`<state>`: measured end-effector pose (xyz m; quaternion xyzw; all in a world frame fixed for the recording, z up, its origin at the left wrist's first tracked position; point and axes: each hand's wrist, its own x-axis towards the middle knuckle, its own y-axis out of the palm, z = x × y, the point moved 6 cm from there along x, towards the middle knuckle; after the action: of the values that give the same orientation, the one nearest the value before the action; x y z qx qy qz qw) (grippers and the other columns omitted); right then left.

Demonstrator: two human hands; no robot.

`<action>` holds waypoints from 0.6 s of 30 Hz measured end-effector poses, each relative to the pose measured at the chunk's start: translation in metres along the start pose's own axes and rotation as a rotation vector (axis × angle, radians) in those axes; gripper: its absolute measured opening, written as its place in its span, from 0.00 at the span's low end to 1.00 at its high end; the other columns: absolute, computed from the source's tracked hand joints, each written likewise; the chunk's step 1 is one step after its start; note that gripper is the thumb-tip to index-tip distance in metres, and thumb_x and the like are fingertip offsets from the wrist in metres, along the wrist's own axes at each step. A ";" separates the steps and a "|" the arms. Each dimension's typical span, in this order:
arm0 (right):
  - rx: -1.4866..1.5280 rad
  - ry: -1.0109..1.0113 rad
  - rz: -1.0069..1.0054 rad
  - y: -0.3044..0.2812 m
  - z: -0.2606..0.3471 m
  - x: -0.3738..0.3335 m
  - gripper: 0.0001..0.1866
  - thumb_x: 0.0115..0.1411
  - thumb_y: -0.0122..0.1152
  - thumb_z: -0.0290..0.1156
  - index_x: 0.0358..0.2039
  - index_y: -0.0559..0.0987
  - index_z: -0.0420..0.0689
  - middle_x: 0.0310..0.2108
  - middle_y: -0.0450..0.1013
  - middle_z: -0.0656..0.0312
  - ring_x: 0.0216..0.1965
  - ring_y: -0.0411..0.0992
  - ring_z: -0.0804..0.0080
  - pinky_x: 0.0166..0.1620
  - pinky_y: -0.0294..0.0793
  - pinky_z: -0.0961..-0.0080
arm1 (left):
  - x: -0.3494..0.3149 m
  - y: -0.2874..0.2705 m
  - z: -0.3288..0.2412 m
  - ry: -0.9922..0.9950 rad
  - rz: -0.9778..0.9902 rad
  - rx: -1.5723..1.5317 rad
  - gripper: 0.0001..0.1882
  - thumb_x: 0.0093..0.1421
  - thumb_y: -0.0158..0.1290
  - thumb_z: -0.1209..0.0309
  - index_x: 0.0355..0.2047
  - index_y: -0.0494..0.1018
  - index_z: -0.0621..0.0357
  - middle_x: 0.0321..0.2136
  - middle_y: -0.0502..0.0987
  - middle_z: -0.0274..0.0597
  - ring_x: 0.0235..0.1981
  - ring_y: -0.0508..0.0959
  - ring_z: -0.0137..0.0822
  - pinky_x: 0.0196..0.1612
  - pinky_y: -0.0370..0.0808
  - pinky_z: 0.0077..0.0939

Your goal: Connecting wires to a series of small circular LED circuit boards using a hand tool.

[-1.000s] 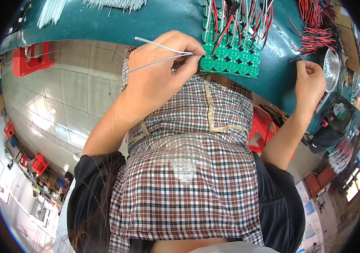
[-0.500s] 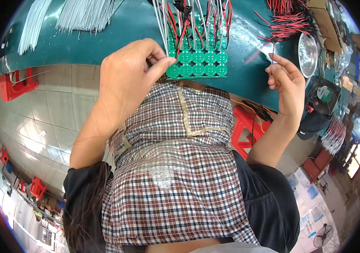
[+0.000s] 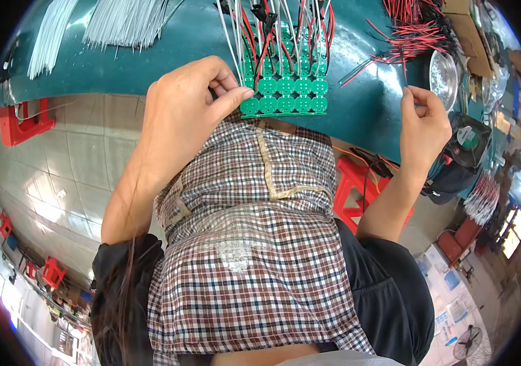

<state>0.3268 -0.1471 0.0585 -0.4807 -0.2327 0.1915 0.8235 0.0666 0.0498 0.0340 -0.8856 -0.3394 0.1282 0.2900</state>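
Over on the tabletop (image 3: 144, 68), the circuit boards (image 3: 285, 96) lie between wire bundles (image 3: 125, 23) on the left and a bowl (image 3: 452, 74), right.

black sleeves (image 3: 388, 293), checked apron (image 3: 248, 311) in brown, white and navy, tan trim (image 3: 275, 195), whitish patch (image 3: 236, 256)

No writing, label or number in view can be read.

Tops of many wires (image 3: 265, 52) on the green circuit board (image 3: 267, 105) beyond the upper edge
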 end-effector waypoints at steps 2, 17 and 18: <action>-0.014 -0.126 -0.123 -0.005 0.006 0.002 0.05 0.55 0.68 0.26 0.30 0.83 0.38 0.25 0.78 0.61 0.18 0.70 0.77 0.27 0.71 0.77 | 0.001 0.000 0.000 -0.007 0.008 0.015 0.10 0.54 0.67 0.73 0.27 0.76 0.62 0.18 0.74 0.31 0.16 0.65 0.19 0.22 0.64 0.18; 0.821 0.238 0.205 0.036 -0.012 -0.013 0.05 0.65 0.61 0.21 0.40 0.77 0.33 0.34 0.79 0.57 0.32 0.80 0.72 0.37 0.79 0.82 | -0.003 -0.032 0.012 -0.043 -0.039 0.014 0.08 0.55 0.66 0.74 0.28 0.77 0.62 0.19 0.72 0.27 0.18 0.65 0.16 0.22 0.62 0.15; 0.771 0.207 0.182 0.036 -0.013 -0.014 0.05 0.64 0.61 0.21 0.39 0.77 0.34 0.34 0.79 0.58 0.33 0.80 0.73 0.37 0.79 0.82 | -0.001 -0.044 0.018 -0.026 -0.046 0.017 0.07 0.57 0.65 0.74 0.29 0.77 0.62 0.21 0.72 0.24 0.21 0.64 0.14 0.23 0.61 0.13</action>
<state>0.3193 -0.1468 0.0187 -0.1721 -0.0163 0.2876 0.9420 0.0349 0.0832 0.0457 -0.8733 -0.3623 0.1360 0.2961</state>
